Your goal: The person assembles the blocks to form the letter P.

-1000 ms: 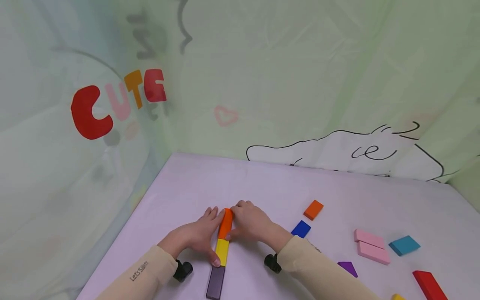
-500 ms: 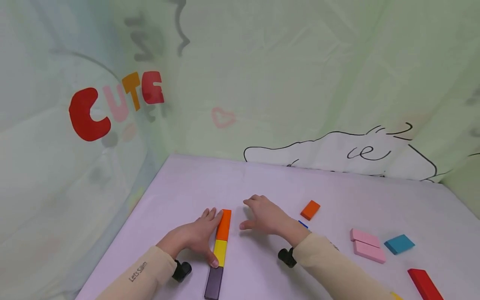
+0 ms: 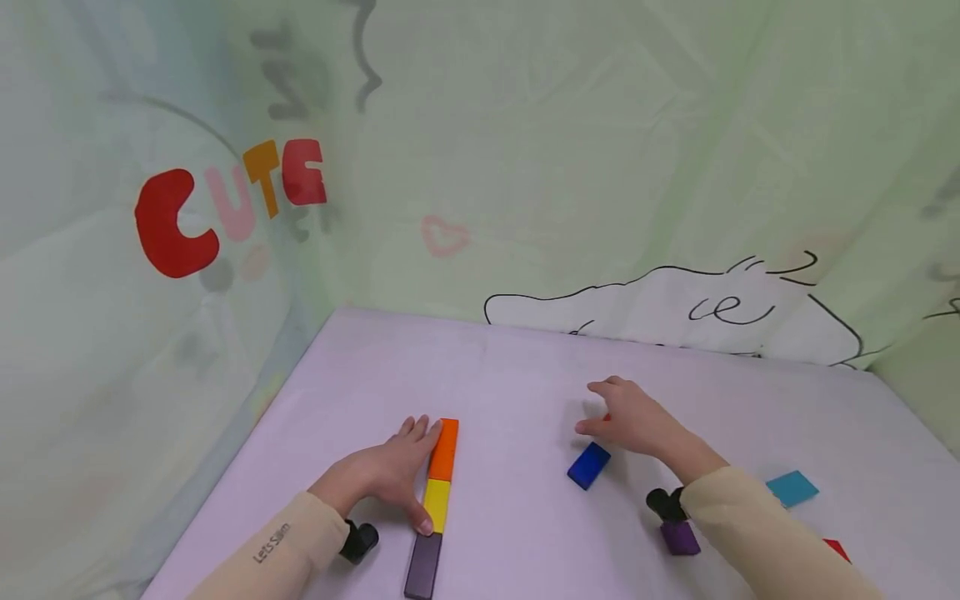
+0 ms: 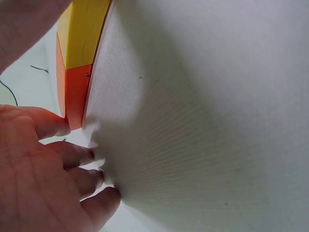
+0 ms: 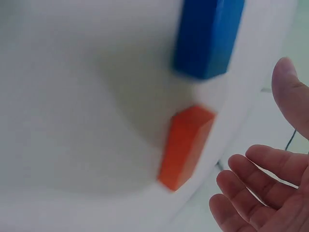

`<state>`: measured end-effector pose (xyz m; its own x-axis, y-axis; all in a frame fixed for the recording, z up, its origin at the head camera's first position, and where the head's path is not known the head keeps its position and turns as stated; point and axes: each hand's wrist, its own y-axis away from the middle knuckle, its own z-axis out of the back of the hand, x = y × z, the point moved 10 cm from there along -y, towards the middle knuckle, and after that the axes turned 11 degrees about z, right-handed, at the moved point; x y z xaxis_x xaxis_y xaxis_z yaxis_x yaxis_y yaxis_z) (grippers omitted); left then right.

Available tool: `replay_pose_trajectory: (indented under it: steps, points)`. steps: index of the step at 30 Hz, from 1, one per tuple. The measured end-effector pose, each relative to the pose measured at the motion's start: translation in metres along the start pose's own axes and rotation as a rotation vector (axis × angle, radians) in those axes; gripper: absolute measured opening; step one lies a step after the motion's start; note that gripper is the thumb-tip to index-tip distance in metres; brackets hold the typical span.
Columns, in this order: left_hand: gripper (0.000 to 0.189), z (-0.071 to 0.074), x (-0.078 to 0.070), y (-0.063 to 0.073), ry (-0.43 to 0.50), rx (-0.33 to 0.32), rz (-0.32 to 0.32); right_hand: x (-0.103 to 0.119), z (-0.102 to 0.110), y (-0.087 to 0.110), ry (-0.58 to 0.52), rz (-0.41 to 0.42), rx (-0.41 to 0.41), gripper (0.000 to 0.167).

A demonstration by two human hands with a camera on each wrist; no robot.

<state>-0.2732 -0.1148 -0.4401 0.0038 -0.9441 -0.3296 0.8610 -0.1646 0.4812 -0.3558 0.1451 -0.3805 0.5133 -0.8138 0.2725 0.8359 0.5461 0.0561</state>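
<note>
An orange block (image 3: 446, 450), a yellow block (image 3: 437, 504) and a dark purple-grey block (image 3: 423, 567) lie end to end in a line on the table. My left hand (image 3: 386, 473) rests along their left side, index fingertip at the orange block and thumb on the yellow one. In the left wrist view its fingers (image 4: 79, 181) are fairly straight. Over to the right, my right hand (image 3: 637, 421) hovers with fingers and thumb apart, holding nothing. Beneath it is a smaller orange block (image 5: 186, 147), mostly hidden in the head view. A blue block (image 3: 589, 465) lies nearer to me.
A purple block (image 3: 680, 539) sits by the right wrist's black camera. Beyond the right sleeve lie a teal block (image 3: 793, 488) and part of a red block (image 3: 837, 549). A printed cloth curtain (image 3: 540, 167) stands behind the table (image 3: 510, 383).
My right hand has let go of the orange and yellow blocks in the line and moved right, over the smaller orange block. The left hand stays put. The right arm now hides the pink blocks.
</note>
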Motion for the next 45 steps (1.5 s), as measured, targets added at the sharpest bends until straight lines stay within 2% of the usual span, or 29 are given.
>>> replay_pose_trajectory:
  steps: [6,12,31,38,45]
  points:
    - [0.126,0.002,0.001,0.002,0.002,0.008,0.017,-0.039,-0.003,0.013,0.084,-0.079,0.024,0.071]
    - [0.127,0.001,0.0,0.002,0.008,0.01,0.011,-0.055,-0.006,0.019,0.125,-0.135,0.048,0.068]
    - [0.128,0.0,0.001,0.0,0.007,0.011,0.009,-0.056,-0.006,0.022,0.066,-0.194,0.044,0.057]
    - [0.128,0.001,0.003,0.0,0.012,0.007,0.01,-0.044,-0.008,0.007,0.038,-0.126,0.043,0.05]
    - [0.129,-0.001,0.002,-0.002,0.008,0.015,-0.006,-0.016,-0.012,-0.017,0.064,-0.038,0.068,0.048]
